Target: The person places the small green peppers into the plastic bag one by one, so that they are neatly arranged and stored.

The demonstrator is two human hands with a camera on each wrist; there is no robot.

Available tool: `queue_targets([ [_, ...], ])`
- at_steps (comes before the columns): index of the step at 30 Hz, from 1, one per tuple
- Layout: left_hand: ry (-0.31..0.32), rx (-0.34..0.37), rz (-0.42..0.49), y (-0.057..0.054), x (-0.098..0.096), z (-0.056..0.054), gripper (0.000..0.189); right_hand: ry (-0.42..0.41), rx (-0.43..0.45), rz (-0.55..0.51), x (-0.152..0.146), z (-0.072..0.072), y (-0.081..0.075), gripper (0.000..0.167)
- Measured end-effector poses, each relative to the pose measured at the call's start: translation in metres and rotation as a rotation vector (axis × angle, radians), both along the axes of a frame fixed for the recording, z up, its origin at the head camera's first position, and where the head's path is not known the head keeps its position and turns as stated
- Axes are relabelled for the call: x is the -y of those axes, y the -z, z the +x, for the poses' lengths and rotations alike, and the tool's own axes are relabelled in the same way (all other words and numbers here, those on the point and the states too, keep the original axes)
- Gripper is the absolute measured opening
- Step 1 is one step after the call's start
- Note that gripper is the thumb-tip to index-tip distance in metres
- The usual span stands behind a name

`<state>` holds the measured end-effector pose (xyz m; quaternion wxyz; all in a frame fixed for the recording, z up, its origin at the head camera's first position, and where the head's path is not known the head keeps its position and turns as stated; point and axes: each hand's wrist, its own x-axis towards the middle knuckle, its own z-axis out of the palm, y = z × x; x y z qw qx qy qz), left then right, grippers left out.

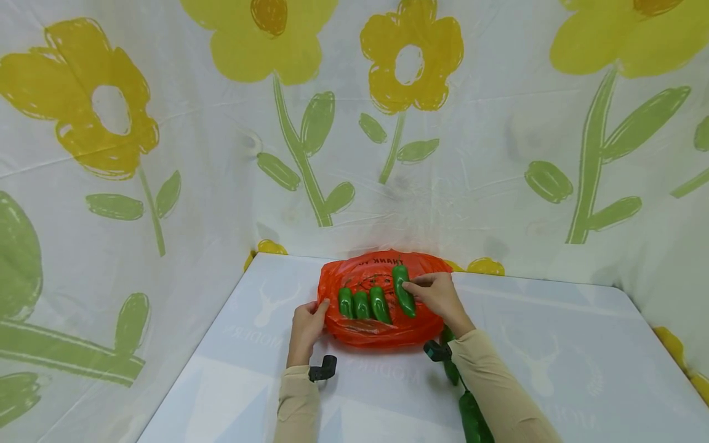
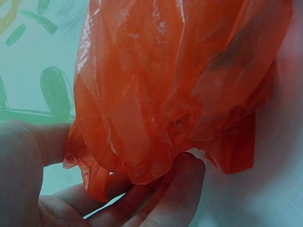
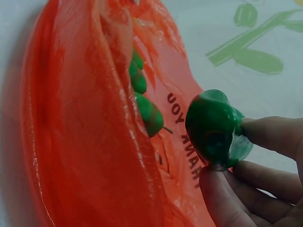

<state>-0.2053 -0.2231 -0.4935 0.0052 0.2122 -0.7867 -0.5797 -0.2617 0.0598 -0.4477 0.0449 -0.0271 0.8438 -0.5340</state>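
Observation:
A red plastic bag (image 1: 360,337) with printed lettering lies open on the table. Three green peppers (image 1: 379,304) sit side by side in its mouth. My right hand (image 1: 441,299) pinches another green pepper (image 1: 401,278) between thumb and fingers, held over the bag's right part; the right wrist view shows this pepper (image 3: 210,125) end-on, apart from the others. At the bag's left edge, my left hand (image 1: 308,323) grips the crumpled plastic (image 2: 137,142), thumb on one side and fingers curled below.
More green peppers (image 1: 475,418) lie on the table near my right forearm, partly hidden by the sleeve. The white table (image 1: 232,369) meets a flower-printed curtain (image 1: 476,184) behind the bag and at the left. A black wrist camera (image 1: 324,369) sits on each wrist.

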Motion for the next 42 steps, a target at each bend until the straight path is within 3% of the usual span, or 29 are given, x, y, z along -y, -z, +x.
queue_targets([
  [24, 0.005, -0.001, 0.003, -0.002, -0.002, 0.000, 0.051, -0.022, -0.040, 0.148, 0.011, -0.010, 0.015, 0.028],
  [42, -0.001, 0.009, -0.009, -0.001, -0.001, 0.001, 0.052, -0.024, 0.007, 0.195, 0.015, -0.013, 0.028, 0.027],
])
